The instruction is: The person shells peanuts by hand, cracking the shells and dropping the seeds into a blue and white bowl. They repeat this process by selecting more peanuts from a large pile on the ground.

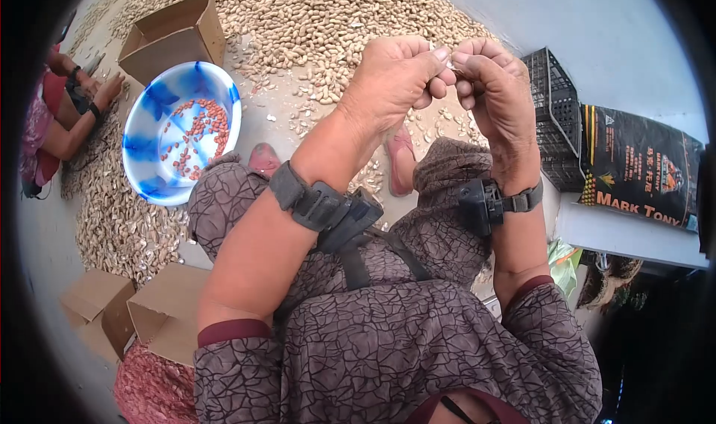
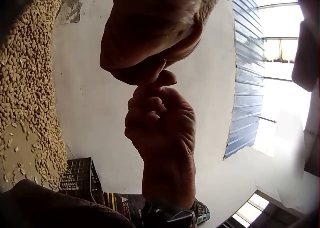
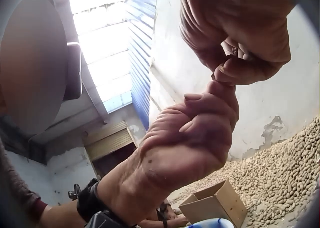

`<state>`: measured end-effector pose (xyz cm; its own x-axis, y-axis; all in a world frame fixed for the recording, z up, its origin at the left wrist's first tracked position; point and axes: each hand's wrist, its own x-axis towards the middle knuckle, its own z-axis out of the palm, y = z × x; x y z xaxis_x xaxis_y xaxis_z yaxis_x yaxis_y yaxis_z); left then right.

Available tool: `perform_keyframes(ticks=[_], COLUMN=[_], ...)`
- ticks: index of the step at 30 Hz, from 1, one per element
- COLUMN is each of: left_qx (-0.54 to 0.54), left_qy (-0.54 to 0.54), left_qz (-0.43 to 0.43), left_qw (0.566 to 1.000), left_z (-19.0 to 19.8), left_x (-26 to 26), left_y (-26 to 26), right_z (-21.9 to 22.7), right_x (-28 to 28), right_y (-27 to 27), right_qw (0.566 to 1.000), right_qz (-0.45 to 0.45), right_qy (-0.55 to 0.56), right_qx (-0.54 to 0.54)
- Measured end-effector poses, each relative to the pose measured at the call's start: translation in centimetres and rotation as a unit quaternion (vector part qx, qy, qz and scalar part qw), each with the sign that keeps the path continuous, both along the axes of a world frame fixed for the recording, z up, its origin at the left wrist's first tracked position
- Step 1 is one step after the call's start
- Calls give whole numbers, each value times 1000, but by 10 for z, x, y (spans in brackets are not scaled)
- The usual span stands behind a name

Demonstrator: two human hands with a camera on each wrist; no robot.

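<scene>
My left hand (image 1: 399, 73) and right hand (image 1: 496, 81) meet fingertip to fingertip, raised over the floor in front of my knees. Between them they pinch a peanut (image 1: 452, 64), mostly hidden by thumbs and fingers; only a small pale bit shows. In the left wrist view the right hand (image 2: 162, 120) has its fingers curled in, touching the left hand's fingertips. Curled fingers of the left hand (image 3: 195, 133) also show in the right wrist view, under the right hand (image 3: 240, 38). A blue-and-white basin (image 1: 140, 137) holding red shelled peanuts (image 1: 201, 129) stands left of my knees.
Unshelled peanuts (image 1: 321, 14) spread across the floor ahead. Cardboard boxes stand behind the basin (image 1: 179, 40) and at lower left (image 1: 168, 305). Another person's arms (image 1: 74, 129) reach in at far left. On the right are a black crate (image 1: 548, 103) and a black printed sack (image 1: 641, 163).
</scene>
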<state>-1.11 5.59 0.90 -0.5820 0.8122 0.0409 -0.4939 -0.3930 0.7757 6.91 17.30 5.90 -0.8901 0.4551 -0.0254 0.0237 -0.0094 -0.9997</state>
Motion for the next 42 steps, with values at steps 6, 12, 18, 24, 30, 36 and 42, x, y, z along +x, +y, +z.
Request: perform_keyframes(ticks=[6, 12, 18, 24, 30, 36, 42], left_qx=[-43, -77, -71, -122, -99, -58, -38], left_qy=[99, 140, 51, 151, 131, 94, 73], left_qz=[-11, -44, -54, -43, -62, -94, -138], left_qw=[994, 986, 995, 980, 984, 989, 987], left_z=[17, 11, 8, 10, 12, 25, 35], left_x=[8, 9, 11, 13, 23, 36, 47], left_y=[2, 8, 23, 39, 42, 33, 18], right_z=[19, 21, 15, 14, 22, 33, 46], right_x=[15, 18, 12, 21, 33, 50, 64], right_y=[7, 29, 52, 63, 53, 38, 18], right_qw=[989, 980, 976, 970, 958, 932, 940], right_qz=[9, 79, 111, 117, 105, 97, 99], right_qy=[-27, -80, -68, -74, -35, -2, 6], right_qx=[148, 166, 176, 202, 264, 350, 325])
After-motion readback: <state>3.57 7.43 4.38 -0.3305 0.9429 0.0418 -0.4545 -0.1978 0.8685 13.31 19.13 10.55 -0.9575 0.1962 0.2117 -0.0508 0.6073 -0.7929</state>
